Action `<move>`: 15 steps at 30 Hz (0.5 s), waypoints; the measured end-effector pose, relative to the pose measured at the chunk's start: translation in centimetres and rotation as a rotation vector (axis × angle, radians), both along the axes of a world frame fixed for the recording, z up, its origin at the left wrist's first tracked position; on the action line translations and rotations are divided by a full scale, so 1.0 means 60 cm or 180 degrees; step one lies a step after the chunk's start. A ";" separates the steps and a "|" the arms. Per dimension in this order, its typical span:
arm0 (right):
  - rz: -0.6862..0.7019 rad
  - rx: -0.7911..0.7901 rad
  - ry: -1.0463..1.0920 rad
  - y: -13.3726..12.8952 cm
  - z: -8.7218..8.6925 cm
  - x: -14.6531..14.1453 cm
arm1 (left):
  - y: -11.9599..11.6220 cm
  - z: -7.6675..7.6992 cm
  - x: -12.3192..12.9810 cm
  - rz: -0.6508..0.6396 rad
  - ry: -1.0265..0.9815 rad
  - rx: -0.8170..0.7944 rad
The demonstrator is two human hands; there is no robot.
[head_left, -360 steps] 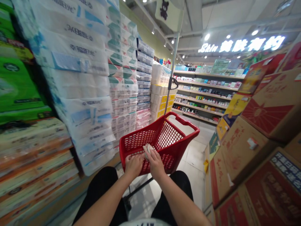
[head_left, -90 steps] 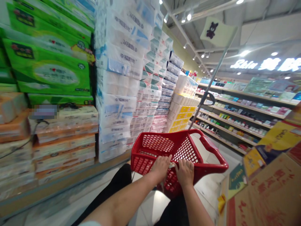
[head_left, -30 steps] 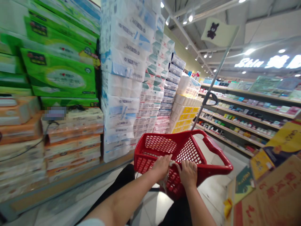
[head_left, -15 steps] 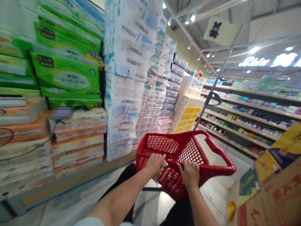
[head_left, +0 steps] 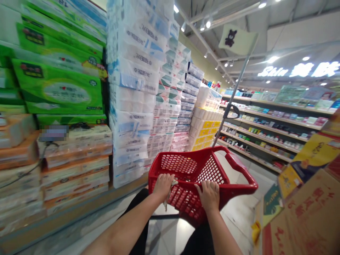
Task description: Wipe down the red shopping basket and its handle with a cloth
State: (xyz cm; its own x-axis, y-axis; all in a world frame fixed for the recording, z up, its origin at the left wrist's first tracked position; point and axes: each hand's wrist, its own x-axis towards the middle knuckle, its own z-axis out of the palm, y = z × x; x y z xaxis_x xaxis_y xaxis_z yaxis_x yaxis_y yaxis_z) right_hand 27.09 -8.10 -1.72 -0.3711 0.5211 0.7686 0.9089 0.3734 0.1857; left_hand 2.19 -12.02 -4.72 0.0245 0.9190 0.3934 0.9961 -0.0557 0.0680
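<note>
A red plastic shopping cart [head_left: 186, 209] stands right in front of me, with perforated walls and a thick handle at its right end. Fingers curled over the near rim, my left hand [head_left: 164, 186] grips the cart toward its left side. A small pale cloth-like piece [head_left: 170, 191] hangs beside that hand; whether the hand holds it I cannot tell. My right hand [head_left: 209, 194] is closed over the same rim farther right, its thumb pointing inward. From the cart's far side rises a grey pole [head_left: 233, 94] carrying a pale flag [head_left: 236, 39] with a dark bear on it.
Wrapped toilet-roll packs [head_left: 135, 117] form a tall stack left of the cart. Green tissue packs [head_left: 61, 88] are piled farther left. Shelves of small goods [head_left: 265, 124] line the back right. Cardboard boxes [head_left: 310, 209] stand close on the right.
The stacks, shelves and cart have all shifted left in view, and more of the lit sign shows at right. Both hands keep their hold on the cart rim.
</note>
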 end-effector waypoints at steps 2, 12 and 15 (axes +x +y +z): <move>0.0018 0.0003 0.0016 0.003 -0.003 0.000 | 0.000 0.004 0.009 -0.0023 -0.0061 -0.0040; -0.0003 -0.0048 -0.0026 0.001 -0.001 0.000 | 0.015 0.031 0.116 -0.0856 -0.0313 -0.0138; 0.0003 -0.0051 -0.0033 -0.001 0.000 0.000 | 0.018 0.038 0.131 -0.1034 -0.0193 -0.0131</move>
State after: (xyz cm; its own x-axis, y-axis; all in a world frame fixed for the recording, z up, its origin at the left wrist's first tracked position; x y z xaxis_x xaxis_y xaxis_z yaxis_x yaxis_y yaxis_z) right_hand 27.10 -8.17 -1.71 -0.3796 0.5331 0.7561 0.9066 0.3772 0.1892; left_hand 10.06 -10.95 -2.44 0.2964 0.8822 0.3658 0.9208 -0.3656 0.1355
